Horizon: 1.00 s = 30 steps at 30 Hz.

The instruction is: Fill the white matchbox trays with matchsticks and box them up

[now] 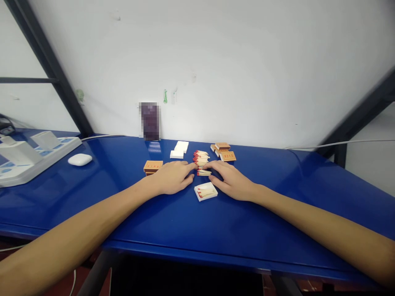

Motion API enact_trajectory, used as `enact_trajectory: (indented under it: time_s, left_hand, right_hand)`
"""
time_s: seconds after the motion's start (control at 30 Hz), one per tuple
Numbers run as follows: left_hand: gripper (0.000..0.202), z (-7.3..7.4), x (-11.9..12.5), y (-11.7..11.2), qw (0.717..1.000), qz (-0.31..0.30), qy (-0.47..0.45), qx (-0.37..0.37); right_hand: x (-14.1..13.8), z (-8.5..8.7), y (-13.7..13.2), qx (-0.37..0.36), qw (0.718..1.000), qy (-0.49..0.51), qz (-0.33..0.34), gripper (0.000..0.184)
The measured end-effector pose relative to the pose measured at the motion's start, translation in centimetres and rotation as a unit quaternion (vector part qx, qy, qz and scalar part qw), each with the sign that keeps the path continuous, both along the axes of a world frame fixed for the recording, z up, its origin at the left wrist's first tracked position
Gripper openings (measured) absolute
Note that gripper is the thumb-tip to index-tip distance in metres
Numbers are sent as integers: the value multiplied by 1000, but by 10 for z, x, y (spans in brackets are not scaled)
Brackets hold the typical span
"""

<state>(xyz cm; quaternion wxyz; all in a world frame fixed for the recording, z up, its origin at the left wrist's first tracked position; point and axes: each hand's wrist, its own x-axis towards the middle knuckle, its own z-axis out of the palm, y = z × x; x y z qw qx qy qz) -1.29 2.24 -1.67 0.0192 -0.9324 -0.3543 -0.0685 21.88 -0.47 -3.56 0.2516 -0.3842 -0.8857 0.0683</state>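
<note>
A pile of red-headed matches (201,157) lies on the blue table, heads to the left. My left hand (174,176) rests at the head side, its index fingertip by the match heads and its thumb apart below. From the other side my right hand (233,179) reaches in, with its index fingertip at the stick ends and its thumb spread lower down. A small bunch of matches (203,172) lies between the two hands. Just in front is a white matchbox tray (210,197) with several matches inside. Neither hand appears to grip anything.
Matchbox sleeves (228,156) are heaped at the back right, and more matchboxes (153,166) are stacked beside my left hand. White trays (181,146) stand behind. Farther left are a white rounded case (80,159) and a power strip (46,162) with plugs.
</note>
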Motion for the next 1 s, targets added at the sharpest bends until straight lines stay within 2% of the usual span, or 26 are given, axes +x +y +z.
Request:
enact_trajectory:
  time_s: [0.77, 1.0]
  left_hand:
    - [30, 0, -1, 1, 1000, -18, 5, -1]
    - [28, 1, 0, 0, 1000, 1, 12, -8]
  right_hand:
    - [-1, 0, 0, 8, 1000, 3, 2, 23]
    - [0, -1, 0, 19, 1000, 0, 0, 25]
